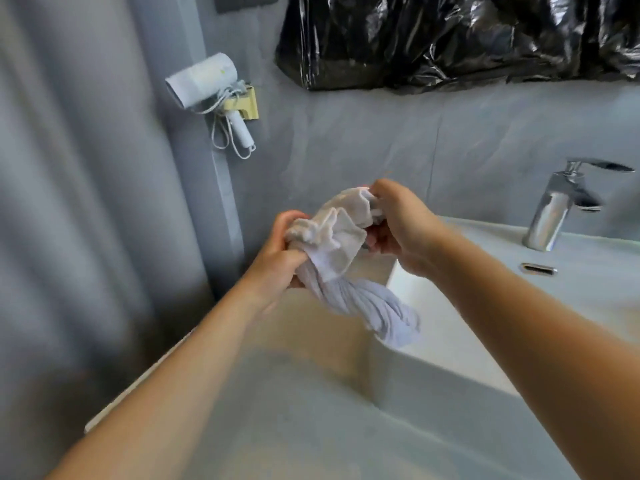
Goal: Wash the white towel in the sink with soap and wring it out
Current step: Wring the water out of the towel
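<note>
A grey tiled wall fills the background, with crinkled black plastic sheeting (460, 39) hung along its top and a white hair dryer (207, 84) in a wall holder at left. Below, a smooth white sink (460, 341) sits at right, its chrome faucet (561, 209) showing no running water. Held above the basin's left edge is the white towel (341, 251), soft and ropelike, its twisted long axis running from upper left down to lower right. The left hand (277, 261) clenches the bunched middle; the right hand (401, 226), fingers closed, pinches the upper end, ready for wringing.
</note>
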Demonstrator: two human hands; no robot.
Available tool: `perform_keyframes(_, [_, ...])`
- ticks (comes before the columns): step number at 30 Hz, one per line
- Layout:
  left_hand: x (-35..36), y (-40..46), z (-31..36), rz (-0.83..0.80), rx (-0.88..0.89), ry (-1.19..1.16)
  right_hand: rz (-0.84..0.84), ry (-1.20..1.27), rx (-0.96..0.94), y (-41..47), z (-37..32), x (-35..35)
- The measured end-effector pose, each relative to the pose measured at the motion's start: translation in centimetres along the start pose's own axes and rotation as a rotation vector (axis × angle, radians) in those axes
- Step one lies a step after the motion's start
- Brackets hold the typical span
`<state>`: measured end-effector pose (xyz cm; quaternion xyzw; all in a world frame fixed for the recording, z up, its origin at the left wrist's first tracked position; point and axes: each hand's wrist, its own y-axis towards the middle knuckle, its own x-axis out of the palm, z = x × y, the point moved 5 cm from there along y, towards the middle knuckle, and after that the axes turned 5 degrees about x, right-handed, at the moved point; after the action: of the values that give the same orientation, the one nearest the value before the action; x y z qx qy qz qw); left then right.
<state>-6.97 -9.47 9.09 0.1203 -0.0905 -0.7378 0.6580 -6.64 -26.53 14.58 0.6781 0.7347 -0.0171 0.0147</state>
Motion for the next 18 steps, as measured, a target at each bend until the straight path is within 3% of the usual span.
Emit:
perform_keyframes(4, [-2.4,0.5,-1.8,-0.03,-0.139,-0.127,-0.073,0.05,0.147,3.8,0.9,2.5])
perform_keyframes(9, [-5.1,1.8,2.1,0.08,-0.313,-0.165,-0.228,0.341,0.249,4.7,-4.2,3.8])
perform_keyframes(14, [-8.6,3.7,7.9,0.192,-0.39,-0.284,-0.044,0.047,0.05,5.8,-10.9,5.2])
perform_keyframes(18, [-10.6,3.3,10.6,0.024,-0.424,-0.173,0.02,-0.115,0.0,6.1,-13.4,7.2])
